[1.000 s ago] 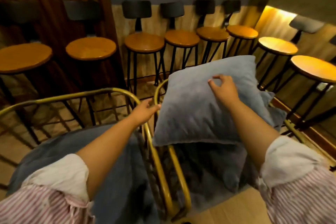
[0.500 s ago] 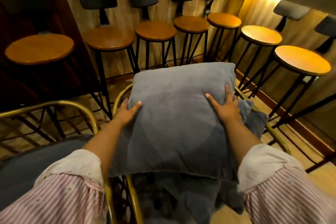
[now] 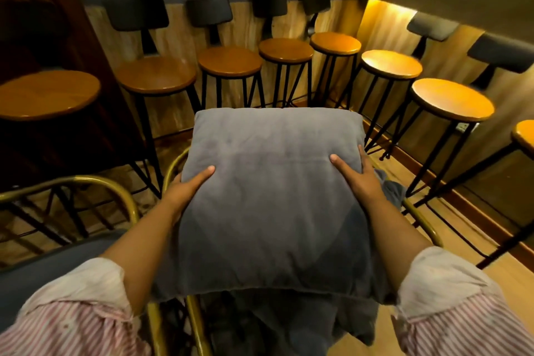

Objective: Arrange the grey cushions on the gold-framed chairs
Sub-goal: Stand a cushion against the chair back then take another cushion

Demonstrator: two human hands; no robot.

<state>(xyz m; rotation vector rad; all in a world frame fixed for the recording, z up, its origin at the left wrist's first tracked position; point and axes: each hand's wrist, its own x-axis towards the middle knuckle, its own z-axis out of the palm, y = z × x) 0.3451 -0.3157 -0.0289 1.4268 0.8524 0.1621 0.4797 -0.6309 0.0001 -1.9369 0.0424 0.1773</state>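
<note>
A large grey cushion (image 3: 271,196) fills the middle of the view, held flat over a gold-framed chair (image 3: 424,222). My left hand (image 3: 189,185) grips its left edge and my right hand (image 3: 357,178) grips its right edge, fingers spread on top. More grey fabric (image 3: 289,318) lies under it in the chair, and a corner (image 3: 390,188) shows by my right wrist. A second gold-framed chair (image 3: 95,182) stands to the left with a grey seat pad (image 3: 52,272). The cushion hides most of the near chair's seat.
Several bar stools with round wooden seats (image 3: 231,61) and black legs line the far wall and the right wall (image 3: 450,101). One more stool (image 3: 46,95) stands at the left by a dark wooden panel. The floor is light wood.
My left hand left the chair frame and took the cushion's left edge. Both hands brought the cushion from tilted to flat, toward me. The view swung right.
</note>
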